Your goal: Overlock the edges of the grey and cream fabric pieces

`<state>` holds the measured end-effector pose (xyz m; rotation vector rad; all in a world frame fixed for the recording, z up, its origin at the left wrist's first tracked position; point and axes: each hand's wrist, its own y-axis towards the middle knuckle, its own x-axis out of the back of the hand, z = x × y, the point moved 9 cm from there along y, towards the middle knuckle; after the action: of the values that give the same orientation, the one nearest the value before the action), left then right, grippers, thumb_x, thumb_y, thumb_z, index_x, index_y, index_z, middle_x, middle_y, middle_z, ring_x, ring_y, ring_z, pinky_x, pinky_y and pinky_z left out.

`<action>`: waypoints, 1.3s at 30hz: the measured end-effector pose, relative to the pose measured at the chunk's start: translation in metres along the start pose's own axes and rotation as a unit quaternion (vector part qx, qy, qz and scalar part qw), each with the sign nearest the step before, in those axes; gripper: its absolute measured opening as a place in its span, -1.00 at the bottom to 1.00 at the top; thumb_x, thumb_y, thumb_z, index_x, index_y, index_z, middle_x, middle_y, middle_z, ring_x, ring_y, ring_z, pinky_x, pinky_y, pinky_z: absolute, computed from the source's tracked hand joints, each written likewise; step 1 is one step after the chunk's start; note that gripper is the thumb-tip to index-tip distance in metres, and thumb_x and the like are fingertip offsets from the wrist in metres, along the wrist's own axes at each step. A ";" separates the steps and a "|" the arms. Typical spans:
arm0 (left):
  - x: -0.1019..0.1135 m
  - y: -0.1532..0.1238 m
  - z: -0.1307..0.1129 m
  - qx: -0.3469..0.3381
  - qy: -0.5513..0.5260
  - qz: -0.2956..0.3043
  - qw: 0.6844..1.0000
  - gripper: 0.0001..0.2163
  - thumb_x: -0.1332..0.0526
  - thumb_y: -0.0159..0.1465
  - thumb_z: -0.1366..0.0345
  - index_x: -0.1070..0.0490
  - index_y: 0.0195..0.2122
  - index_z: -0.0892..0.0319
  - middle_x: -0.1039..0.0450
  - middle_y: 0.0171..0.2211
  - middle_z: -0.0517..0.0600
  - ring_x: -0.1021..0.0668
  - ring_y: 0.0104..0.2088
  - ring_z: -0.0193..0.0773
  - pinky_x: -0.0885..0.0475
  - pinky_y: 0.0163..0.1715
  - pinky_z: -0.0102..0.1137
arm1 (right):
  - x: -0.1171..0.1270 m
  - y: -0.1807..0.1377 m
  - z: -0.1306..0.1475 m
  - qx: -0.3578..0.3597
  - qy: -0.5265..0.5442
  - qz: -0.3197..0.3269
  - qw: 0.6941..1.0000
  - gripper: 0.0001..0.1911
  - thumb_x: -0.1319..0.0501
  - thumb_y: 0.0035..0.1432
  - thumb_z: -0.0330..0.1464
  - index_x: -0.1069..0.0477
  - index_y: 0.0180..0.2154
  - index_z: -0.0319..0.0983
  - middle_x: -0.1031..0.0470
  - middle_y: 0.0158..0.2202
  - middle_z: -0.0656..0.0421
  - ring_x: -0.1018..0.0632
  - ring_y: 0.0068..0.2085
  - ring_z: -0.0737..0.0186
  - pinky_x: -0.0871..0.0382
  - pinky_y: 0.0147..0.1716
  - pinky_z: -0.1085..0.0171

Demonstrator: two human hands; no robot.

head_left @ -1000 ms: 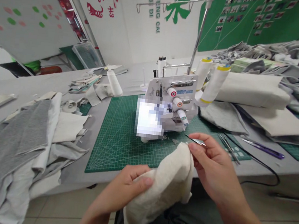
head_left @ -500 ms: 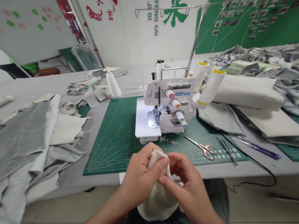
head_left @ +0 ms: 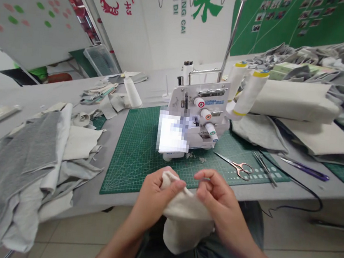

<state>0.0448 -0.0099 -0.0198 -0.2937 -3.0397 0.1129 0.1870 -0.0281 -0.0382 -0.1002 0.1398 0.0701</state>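
Observation:
A piece of cream fabric (head_left: 187,230) hangs between my hands above my lap, its upper edge folded over. My left hand (head_left: 153,197) is closed on the left end of that edge, thumb pressed on top. At the other end, the curled fingers and thumb of my right hand (head_left: 221,201) grip the cloth; the index finger is lifted off it. Just beyond my hands stands a white overlock sewing machine (head_left: 181,90), its needle area blurred out by a bright pixelated patch. Copper-handled scissors (head_left: 242,170) lie on the green cutting mat (head_left: 134,149) beside it.
Tweezers (head_left: 265,169) and a purple-handled tool (head_left: 313,171) rest right of the scissors, near a black cable (head_left: 304,189). Grey and cream fabric pieces (head_left: 26,149) overhang the table edge at left. Thread cones (head_left: 252,92) and folded fabric (head_left: 293,99) stand at right.
My hands have moved apart, stretching the fabric's upper edge between them, and the cloth hangs wider. The view has shifted slightly. A pixelated patch now covers the machine's needle area.

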 end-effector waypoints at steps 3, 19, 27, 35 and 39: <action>0.012 0.003 0.012 0.020 -0.069 -0.074 0.995 -0.54 -0.30 0.17 -0.11 -0.19 -0.53 0.16 -0.09 -0.61 -0.20 -0.16 -0.58 -0.44 -0.11 -0.58 -0.53 | -0.004 0.002 0.005 -0.003 -0.029 0.037 0.999 -0.71 -0.43 -0.05 -0.29 -0.38 -0.32 -0.18 -0.28 -0.48 0.31 -0.32 -0.46 0.33 -0.18 -0.49 0.38; 0.008 0.007 0.032 0.095 -0.206 -0.128 0.965 -0.44 -0.40 0.00 -0.18 -0.17 -0.59 0.18 -0.15 -0.65 -0.18 -0.18 -0.62 -0.48 -0.13 -0.63 -0.55 | 0.011 0.008 -0.030 -0.073 0.059 -0.003 0.996 -0.48 -0.21 0.18 0.03 -0.20 -0.57 -0.21 -0.11 -0.59 0.31 -0.11 -0.54 0.39 0.01 -0.57 0.36; 0.034 -0.005 0.015 0.029 -0.243 -0.175 0.954 -0.50 -0.43 0.01 -0.12 -0.28 -0.56 0.21 -0.18 -0.63 -0.17 -0.22 -0.61 -0.48 -0.16 -0.64 -0.59 | 0.012 0.005 0.008 0.103 -0.306 0.005 0.947 -0.88 -0.16 0.16 -0.40 -0.45 -0.40 -0.20 -0.44 -0.46 0.21 -0.43 -0.41 0.25 -0.22 -0.40 0.30; -0.014 -0.009 -0.001 -0.004 -0.074 0.108 0.991 -0.54 -0.50 -0.02 0.05 -0.49 -0.17 0.16 -0.23 -0.53 -0.18 -0.24 -0.55 -0.45 -0.11 -0.57 -0.56 | 0.009 -0.007 0.035 0.121 -0.194 0.006 0.973 -0.88 -0.11 0.19 -0.44 -0.41 -0.32 -0.16 -0.47 -0.46 0.25 -0.48 -0.46 0.30 -0.33 -0.48 0.36; -0.055 -0.017 0.005 0.017 0.100 0.253 0.962 -0.82 -0.43 0.11 0.27 -0.48 -0.34 0.20 -0.38 -0.44 -0.13 -0.33 -0.44 -0.40 -0.21 -0.43 -0.53 | -0.002 -0.022 0.056 0.167 -0.115 0.054 0.978 -0.82 -0.13 0.20 -0.47 -0.47 -0.26 -0.14 -0.57 -0.33 0.21 -0.58 -0.32 0.26 -0.44 -0.36 0.35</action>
<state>0.0949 -0.0380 -0.0274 -1.0059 -2.6891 0.1544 0.1939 -0.0438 0.0191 0.2505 -0.0751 0.1647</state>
